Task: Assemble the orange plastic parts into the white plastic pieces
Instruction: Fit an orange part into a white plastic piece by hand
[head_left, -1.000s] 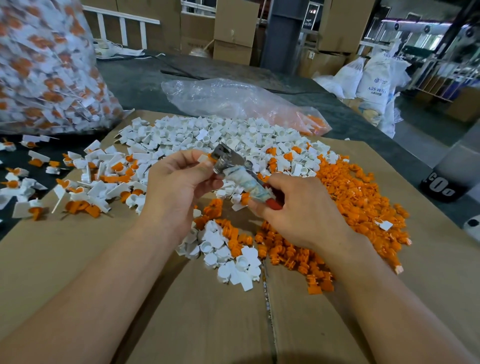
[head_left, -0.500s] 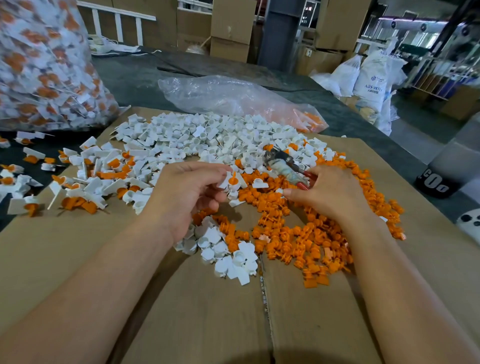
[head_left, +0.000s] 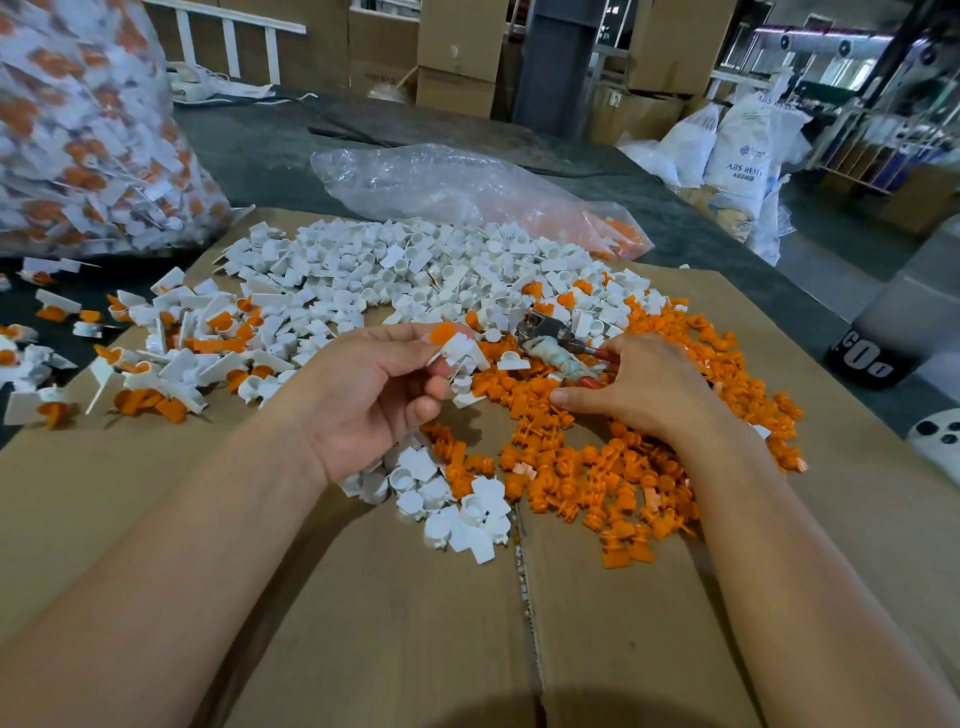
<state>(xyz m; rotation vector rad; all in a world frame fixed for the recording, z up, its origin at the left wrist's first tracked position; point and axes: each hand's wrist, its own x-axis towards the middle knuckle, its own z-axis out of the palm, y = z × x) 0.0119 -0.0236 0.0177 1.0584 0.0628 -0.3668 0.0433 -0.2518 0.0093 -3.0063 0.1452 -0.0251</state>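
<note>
My left hand (head_left: 374, 395) is raised over the cardboard and pinches a white plastic piece with an orange part in it (head_left: 457, 345) between thumb and fingers. My right hand (head_left: 644, 387) lies on the heap of loose orange parts (head_left: 613, 467), holding a pair of pliers (head_left: 558, 345) with tape-wrapped handles, while its fingertips touch the orange parts. A wide heap of white pieces (head_left: 415, 270) covers the far half of the cardboard, and a small cluster of white pieces (head_left: 457, 504) lies near the seam.
Assembled white-and-orange pieces (head_left: 171, 353) lie scattered at the left. A big clear bag of assembled pieces (head_left: 88, 140) stands at the far left. A crumpled clear bag (head_left: 457, 192) lies behind the heaps. The cardboard sheet (head_left: 363, 623) is bare near me.
My right hand carried the pliers right and down from mid-air onto the orange heap. My left hand dipped to the parts, then rose with a white piece with an orange part.
</note>
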